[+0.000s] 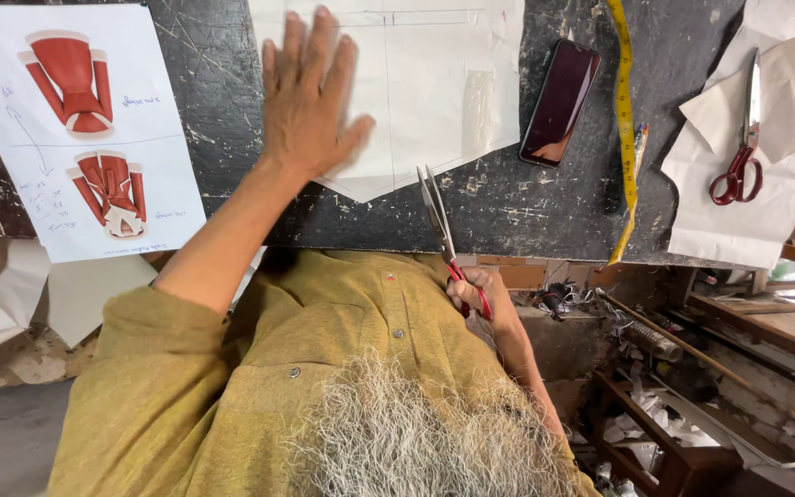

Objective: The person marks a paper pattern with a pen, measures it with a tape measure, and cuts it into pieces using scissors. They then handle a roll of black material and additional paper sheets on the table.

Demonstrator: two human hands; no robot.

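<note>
My left hand (310,101) lies flat, fingers spread, on a white paper pattern piece (443,83) with pencil lines, on the dark scratched table (526,198). My right hand (482,296) is at the table's near edge, close to my ochre shirt, gripping the red handles of a pair of scissors (438,213). The steel blades are slightly apart. They point up at the paper's pointed lower edge, and their tips just reach it beside my left thumb.
A sheet with red garment drawings (75,129) lies at the left. A dark phone (560,101), a yellow tape measure (625,120) and a second pair of red-handled scissors (743,138) on white paper (756,212) lie to the right. Cluttered wooden shelves (692,396) stand at the lower right.
</note>
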